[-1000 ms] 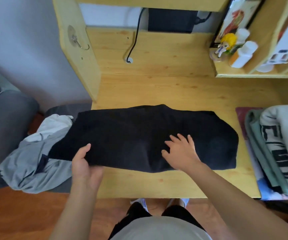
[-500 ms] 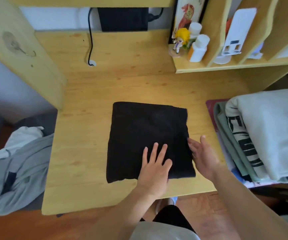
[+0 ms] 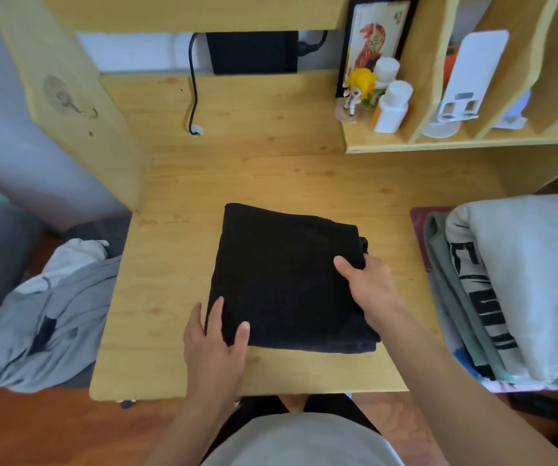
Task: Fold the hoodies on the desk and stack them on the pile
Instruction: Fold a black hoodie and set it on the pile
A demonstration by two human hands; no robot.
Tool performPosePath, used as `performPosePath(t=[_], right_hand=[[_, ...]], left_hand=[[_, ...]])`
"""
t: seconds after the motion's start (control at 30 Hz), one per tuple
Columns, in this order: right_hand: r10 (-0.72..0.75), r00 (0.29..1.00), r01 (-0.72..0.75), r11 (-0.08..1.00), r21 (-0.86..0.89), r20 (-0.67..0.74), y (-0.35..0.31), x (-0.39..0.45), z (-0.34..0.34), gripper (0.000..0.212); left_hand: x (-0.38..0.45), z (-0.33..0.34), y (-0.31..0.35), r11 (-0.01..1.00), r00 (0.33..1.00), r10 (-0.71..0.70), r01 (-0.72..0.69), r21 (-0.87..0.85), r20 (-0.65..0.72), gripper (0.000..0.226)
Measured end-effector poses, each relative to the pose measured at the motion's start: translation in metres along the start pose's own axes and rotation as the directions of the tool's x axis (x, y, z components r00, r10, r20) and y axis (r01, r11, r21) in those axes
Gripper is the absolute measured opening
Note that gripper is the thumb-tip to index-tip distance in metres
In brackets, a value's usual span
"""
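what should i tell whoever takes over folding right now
Left hand grips the near-left corner of the folded black fabric hoodie, thumb on top.
Right hand grips its right edge.
The hoodie lies square on the light wooden desk.
Done: this one is folded.
Left: put it on the pile of folded clothes at the right, then fold the crumpled grey hoodie left of the desk.

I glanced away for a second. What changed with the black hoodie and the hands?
The black hoodie went from a wide strip to a folded square. The left hand now grips its near-left corner, the right hand its right edge. The pile stayed put.
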State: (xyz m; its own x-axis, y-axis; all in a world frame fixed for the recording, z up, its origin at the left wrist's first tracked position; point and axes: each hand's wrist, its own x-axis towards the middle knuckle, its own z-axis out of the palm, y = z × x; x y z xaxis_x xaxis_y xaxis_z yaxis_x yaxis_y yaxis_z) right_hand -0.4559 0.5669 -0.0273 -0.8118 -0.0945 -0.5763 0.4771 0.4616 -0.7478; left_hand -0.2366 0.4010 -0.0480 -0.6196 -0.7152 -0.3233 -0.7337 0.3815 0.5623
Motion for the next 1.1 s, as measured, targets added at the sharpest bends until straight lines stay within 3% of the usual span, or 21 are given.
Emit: performPosePath(t=[0.07, 0.13, 0.17, 0.23, 0.27, 0.33, 0.4, 0.47, 0.53, 0.57, 0.6, 0.67, 0.7, 0.77, 0.83, 0.87, 0.9, 0.97, 1.03, 1.1], right_hand=[[-0.073, 0.995, 0.061, 0.986, -0.154, -0.071, 0.006, 0.001, 0.000, 0.027], [0.029, 0.984, -0.105, 0.891, -0.443, -0.174, 0.029, 0.006, 0.004, 0.045], [0.107, 0.971, -0.199, 0.853, -0.483, -0.212, 0.040, 0.007, 0.007, 0.053], [0.175, 0.955, -0.261, 0.876, -0.405, -0.238, 0.055, 0.012, 0.011, 0.057], [0.167, 0.957, -0.247, 0.900, -0.360, -0.237, 0.057, 0.010, 0.012, 0.054], [0.180, 0.959, -0.240, 0.927, -0.288, -0.219, 0.066, 0.003, 0.014, 0.048], [0.236, 0.961, -0.260, 0.948, -0.182, -0.143, 0.077, -0.018, 0.020, 0.043], [0.354, 0.935, -0.351, 0.930, -0.108, 0.011, 0.092, -0.043, 0.026, 0.039], [0.490, 0.847, -0.446, 0.866, -0.227, 0.208, 0.099, -0.066, 0.026, 0.031], [0.524, 0.814, -0.419, 0.829, -0.371, 0.252, 0.099, -0.073, 0.022, 0.026], [0.499, 0.839, -0.339, 0.791, -0.510, 0.217, 0.093, -0.078, 0.016, 0.023], [0.186, 0.982, -0.121, 0.701, -0.703, 0.016, 0.075, -0.078, 0.003, 0.025], [-0.010, 0.998, -0.040, 0.700, -0.713, -0.066, 0.058, -0.078, -0.001, 0.027], [-0.317, 0.934, 0.132, 0.737, -0.662, -0.167, 0.020, -0.075, 0.001, 0.020], [-0.579, 0.788, 0.348, 0.698, -0.626, -0.208, -0.007, -0.060, 0.012, 0.007], [-0.682, 0.705, 0.434, 0.633, -0.641, -0.195, -0.018, -0.049, 0.019, 0.017], [-0.741, 0.652, 0.483, 0.570, -0.664, -0.162, -0.026, -0.036, 0.026, 0.029], [-0.766, 0.633, 0.499, 0.517, -0.695, -0.116, -0.035, -0.014, 0.037, 0.045], [-0.691, 0.721, 0.425, 0.499, -0.755, -0.050, -0.014, 0.007, 0.040, 0.055], [-0.483, 0.875, 0.294, 0.485, -0.824, 0.028, 0.034, 0.022, 0.040, 0.065]], left_hand=[[0.001, -0.001, 0.001, 0.942, 0.978, -0.199, 0.209, -0.264, 0.066, 0.083], [-0.002, 0.004, 0.016, 0.720, 0.879, -0.438, 0.469, -0.512, 0.188, 0.093], [-0.004, 0.009, 0.022, 0.565, 0.800, -0.512, 0.589, -0.577, 0.315, 0.086], [-0.006, 0.019, 0.035, 0.322, 0.668, -0.477, 0.738, -0.593, 0.572, 0.064], [-0.004, 0.023, 0.037, 0.292, 0.663, -0.443, 0.743, -0.602, 0.603, 0.057], [0.010, 0.025, 0.041, 0.344, 0.736, -0.455, 0.665, -0.663, 0.502, 0.048], [0.037, 0.016, 0.040, 0.478, 0.849, -0.446, 0.493, -0.727, 0.283, 0.045], [0.067, 0.001, 0.041, 0.632, 0.923, -0.364, 0.344, -0.695, 0.127, 0.057], [0.086, -0.005, 0.045, 0.827, 0.969, -0.244, 0.232, -0.512, 0.045, 0.066], [0.089, -0.002, 0.046, 0.933, 0.991, -0.133, 0.122, -0.338, -0.009, 0.065], [0.086, 0.006, 0.047, 0.992, 0.998, 0.022, -0.029, -0.119, -0.060, 0.063], [0.067, 0.030, 0.043, 0.915, 0.946, 0.322, -0.301, 0.270, -0.036, 0.059], [0.056, 0.042, 0.038, 0.858, 0.925, 0.381, -0.357, 0.370, 0.009, 0.058], [0.041, 0.062, 0.027, 0.845, 0.930, 0.366, -0.343, 0.410, 0.022, 0.057], [0.042, 0.070, 0.019, 0.841, 0.926, 0.377, -0.341, 0.419, -0.004, 0.055], [0.045, 0.072, 0.017, 0.823, 0.912, 0.410, -0.359, 0.441, -0.022, 0.054], [0.048, 0.073, 0.015, 0.810, 0.899, 0.436, -0.375, 0.451, -0.036, 0.053], [0.048, 0.075, 0.012, 0.804, 0.887, 0.460, -0.391, 0.447, -0.052, 0.053], [0.046, 0.077, 0.009, 0.806, 0.882, 0.468, -0.400, 0.436, -0.056, 0.053], [0.046, 0.076, 0.010, 0.825, 0.893, 0.447, -0.389, 0.409, -0.052, 0.055]])
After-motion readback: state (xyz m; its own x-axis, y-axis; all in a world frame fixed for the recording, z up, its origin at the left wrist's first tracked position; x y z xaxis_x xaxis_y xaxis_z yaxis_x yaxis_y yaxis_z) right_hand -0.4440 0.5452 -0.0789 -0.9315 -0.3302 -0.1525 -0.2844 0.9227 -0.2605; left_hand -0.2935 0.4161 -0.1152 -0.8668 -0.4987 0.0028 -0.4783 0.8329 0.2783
